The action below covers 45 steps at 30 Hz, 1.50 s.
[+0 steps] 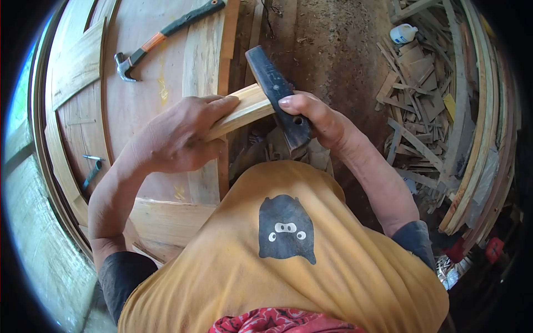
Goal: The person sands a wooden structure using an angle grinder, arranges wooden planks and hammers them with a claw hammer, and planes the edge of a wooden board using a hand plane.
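Observation:
My left hand [180, 136] is wrapped round a short length of pale wood [244, 115], its fingers along the near end. In my right hand [325, 119] is a dark, worn flat bar [272, 80] with a round hole near its lower end; my thumb presses on its face. The bar stands crosswise against the far end of the wood and appears to touch it. What kind of tool the bar is, I cannot tell. The fingers of my right hand are mostly hidden behind it.
A claw hammer [152, 44] lies on the wooden panel [202, 66] at the left. A pen [93, 157] and a small teal-handled tool [90, 176] rest farther left. On the right are scrap wood [419, 77], a white jug [403, 34] and long boards [480, 150].

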Each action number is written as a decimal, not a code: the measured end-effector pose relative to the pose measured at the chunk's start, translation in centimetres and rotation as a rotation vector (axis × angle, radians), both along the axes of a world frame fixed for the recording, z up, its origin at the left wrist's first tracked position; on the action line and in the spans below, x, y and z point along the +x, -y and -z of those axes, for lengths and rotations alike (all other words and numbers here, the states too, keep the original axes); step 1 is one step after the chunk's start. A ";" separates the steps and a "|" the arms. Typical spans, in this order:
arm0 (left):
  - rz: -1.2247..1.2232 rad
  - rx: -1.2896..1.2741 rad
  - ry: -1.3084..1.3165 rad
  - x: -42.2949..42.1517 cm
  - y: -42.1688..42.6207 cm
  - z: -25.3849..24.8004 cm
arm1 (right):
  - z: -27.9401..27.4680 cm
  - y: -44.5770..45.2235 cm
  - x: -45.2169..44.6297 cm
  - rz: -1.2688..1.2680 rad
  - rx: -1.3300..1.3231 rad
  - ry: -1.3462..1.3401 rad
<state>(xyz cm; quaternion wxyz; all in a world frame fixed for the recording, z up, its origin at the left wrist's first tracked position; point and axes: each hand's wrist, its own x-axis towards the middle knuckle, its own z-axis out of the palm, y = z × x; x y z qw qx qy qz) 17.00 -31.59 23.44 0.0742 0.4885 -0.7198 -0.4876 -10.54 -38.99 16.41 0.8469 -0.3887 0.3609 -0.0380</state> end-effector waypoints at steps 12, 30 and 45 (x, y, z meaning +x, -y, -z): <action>-0.019 -0.096 0.108 -3.4 -4.1 0.5 | 3.2 0.0 -1.5 -0.060 -0.078 -0.088; 0.002 -0.143 0.183 -4.1 -5.3 1.0 | 4.8 -2.7 -2.1 0.063 0.259 -0.043; 0.052 -0.213 0.173 -4.5 -5.7 1.3 | 2.3 -3.8 -4.2 0.009 0.035 0.003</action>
